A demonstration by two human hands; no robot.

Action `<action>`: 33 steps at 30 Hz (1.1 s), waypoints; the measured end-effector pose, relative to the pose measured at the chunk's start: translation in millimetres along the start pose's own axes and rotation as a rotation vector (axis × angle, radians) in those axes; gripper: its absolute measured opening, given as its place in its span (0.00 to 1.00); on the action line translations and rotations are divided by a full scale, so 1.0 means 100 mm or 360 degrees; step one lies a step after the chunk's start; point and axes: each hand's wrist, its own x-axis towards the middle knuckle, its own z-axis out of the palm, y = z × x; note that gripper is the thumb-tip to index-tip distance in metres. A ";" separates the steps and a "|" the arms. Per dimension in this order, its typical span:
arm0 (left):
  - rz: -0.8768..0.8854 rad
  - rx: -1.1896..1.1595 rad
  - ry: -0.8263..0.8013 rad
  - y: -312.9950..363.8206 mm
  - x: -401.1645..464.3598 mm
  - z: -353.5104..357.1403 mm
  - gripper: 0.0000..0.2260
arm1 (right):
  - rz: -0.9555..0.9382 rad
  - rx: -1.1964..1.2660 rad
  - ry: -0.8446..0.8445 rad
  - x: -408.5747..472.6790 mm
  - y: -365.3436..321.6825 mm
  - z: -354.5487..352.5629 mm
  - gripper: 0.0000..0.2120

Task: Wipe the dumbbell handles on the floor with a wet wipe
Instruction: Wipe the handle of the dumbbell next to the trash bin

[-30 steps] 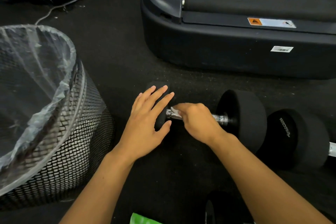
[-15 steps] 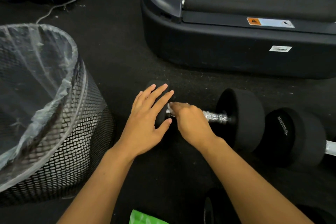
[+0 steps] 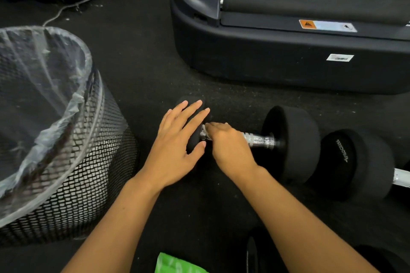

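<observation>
Your left hand [image 3: 175, 146] lies flat on the dumbbell [image 3: 290, 142] head; your right hand [image 3: 230, 148] grips the wipe [image 3: 204, 128] around its handle [image 3: 259, 139].

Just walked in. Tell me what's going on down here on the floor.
A person is cleaning a dumbbell on the floor. The left hand lies flat on its near weight to steady it, and the right hand grips a wet wipe around the metal handle's left end. A second dumbbell waits to the right.
</observation>
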 end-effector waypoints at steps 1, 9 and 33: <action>-0.0001 0.0003 0.0010 -0.01 0.00 0.00 0.27 | -0.0002 -0.0034 0.0007 -0.02 -0.04 0.04 0.21; 0.0003 0.0010 0.0027 -0.01 0.02 0.01 0.27 | -0.0133 -0.0105 0.0280 -0.09 0.04 0.16 0.25; 0.0000 0.0011 0.0018 0.01 -0.02 0.00 0.31 | -0.0047 -0.0201 0.0193 -0.18 0.18 0.00 0.19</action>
